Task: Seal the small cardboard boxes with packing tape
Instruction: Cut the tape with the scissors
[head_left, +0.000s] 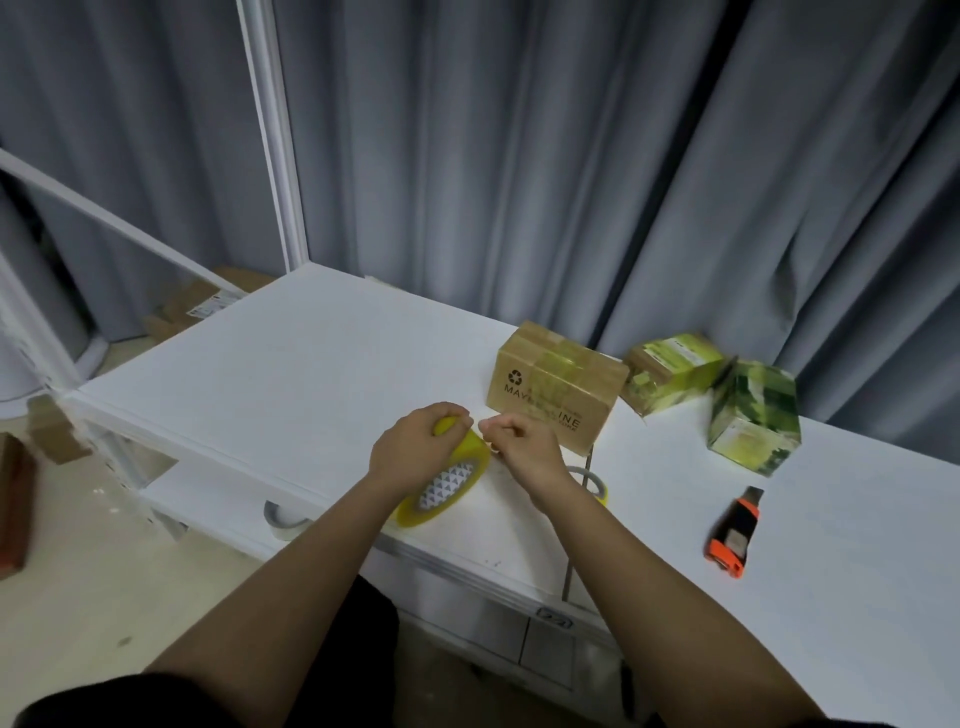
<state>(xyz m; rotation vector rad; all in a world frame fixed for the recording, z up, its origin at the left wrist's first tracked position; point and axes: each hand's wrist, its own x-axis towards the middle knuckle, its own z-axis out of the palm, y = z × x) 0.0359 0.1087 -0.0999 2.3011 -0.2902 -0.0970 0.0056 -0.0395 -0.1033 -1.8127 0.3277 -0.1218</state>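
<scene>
Gripping yellow tape roll (447, 486) at near table edge (311, 374), left hand (415, 447) curls over rim; right hand (524, 447) pinches what looks like tape end — blurred. Brown box (556, 395) just beyond, far-right, long axis left-right — right hand nearer.

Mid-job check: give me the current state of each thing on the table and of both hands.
Left hand: grips the tape roll.
Right hand: pinching at the roll's edge; tape end too small to see.
Tape roll: tilted, held above table.
Brown box: closed, taped.
Two green boxes: lying askew.
Utility knife: flat on table; blade not discernible.
Second roll: flat, partly hidden.
</scene>
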